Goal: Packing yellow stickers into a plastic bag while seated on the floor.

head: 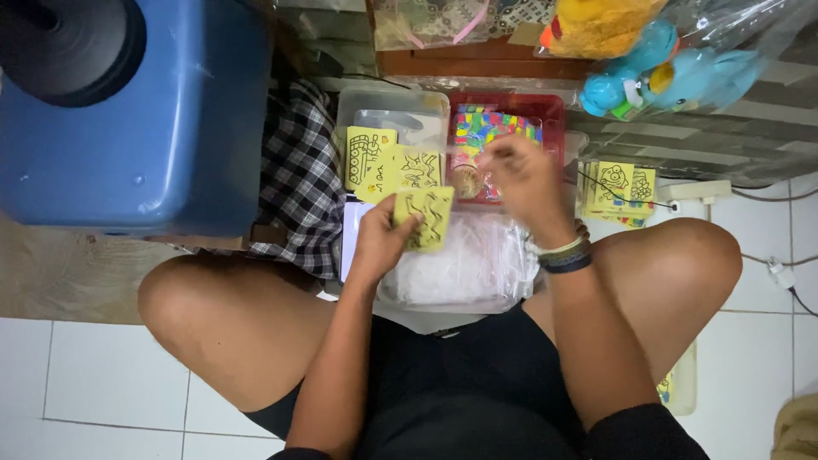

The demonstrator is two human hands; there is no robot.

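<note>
I sit cross-legged on a white tiled floor. My left hand point(381, 239) holds a small yellow card with black line art point(428, 218) by its lower left side. My right hand point(521, 181) is raised and blurred over a red tray of colourful small pieces point(503, 123); its fingers look pinched, and whether anything is in them is not clear. Under both hands lies a clear plastic box of transparent bags point(460, 264). More yellow cards point(388, 162) lie in a clear container behind my left hand.
A stack of yellow cards point(619, 189) sits to the right near a white power strip point(694, 192). A blue plastic tub point(136, 119) stands at left beside a chequered cloth point(298, 179). Bagged plush and blue plastic toys point(665, 60) hang at the top right.
</note>
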